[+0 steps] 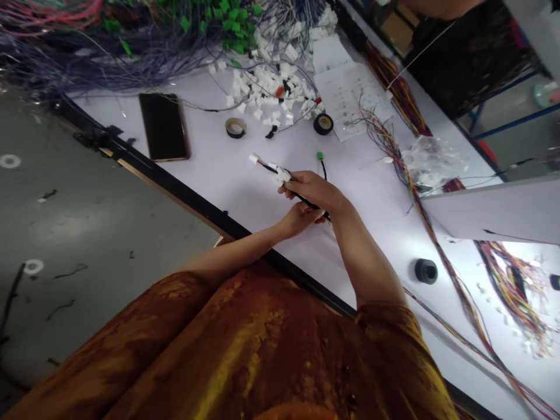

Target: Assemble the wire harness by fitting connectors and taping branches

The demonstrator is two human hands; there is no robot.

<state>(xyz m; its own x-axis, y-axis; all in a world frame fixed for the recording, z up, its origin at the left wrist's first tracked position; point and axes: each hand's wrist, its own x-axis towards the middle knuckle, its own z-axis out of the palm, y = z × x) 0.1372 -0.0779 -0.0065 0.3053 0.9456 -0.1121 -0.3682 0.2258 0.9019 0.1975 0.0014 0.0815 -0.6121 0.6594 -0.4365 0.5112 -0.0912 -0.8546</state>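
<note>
My right hand (311, 188) is closed around a black-wrapped wire harness (306, 202) just above the white table. White connectors (281, 174) stick out past its fingers, and one small white plug (254, 158) ends a short lead at the far left. My left hand (301, 220) sits lower and closer to me, its fingers pinched on the same harness. A green connector (320, 156) on a black lead shows beyond my right wrist. The part of the harness inside my hands is hidden.
A phone (164, 127), two tape rolls (235, 128) (323, 123) and a heap of white connectors (280, 87) lie beyond my hands. Wire bundles (420, 204) run along the right, near a black cylinder (426, 271). The table's black edge (210, 220) passes under my left forearm.
</note>
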